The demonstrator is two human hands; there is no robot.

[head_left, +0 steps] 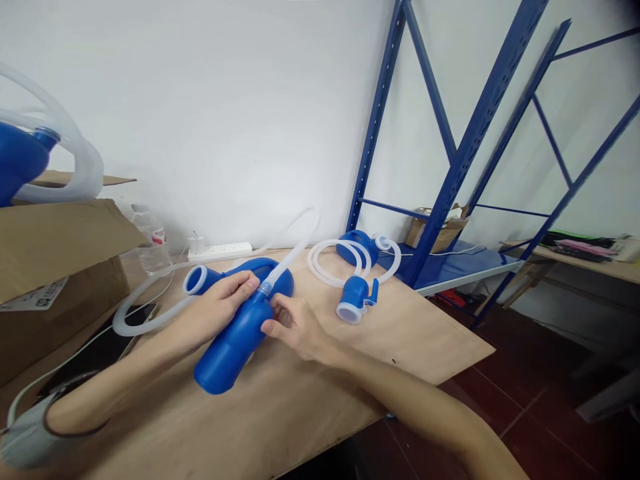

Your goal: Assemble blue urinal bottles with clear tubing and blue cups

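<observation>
In front of me is a blue plastic bottle-shaped piece (pixel 233 347), tilted with its narrow neck up and away. A translucent hose (pixel 293 260) joins the neck through a clear connector. My left hand (pixel 233 293) is closed around the neck from the left, its thumb near the connector. My right hand (pixel 295 327) is closed at the neck's right side, fingers curled against it; the fingertips are partly hidden. Behind lies a blue plastic jug (pixel 284 283), partly covered by the held piece. A blue spout with a white rim (pixel 194 280) shows left of it.
On the right of the table (pixel 400 347) lie a blue cup with a white rim (pixel 353 300), a coiled hose (pixel 320 263) and another blue jug (pixel 357 247). A cardboard box (pixel 60 233), water bottle (pixel 150 243), power strip (pixel 220 251) and dark phone (pixel 100 353) are left. Blue shelving (pixel 465 147) stands right.
</observation>
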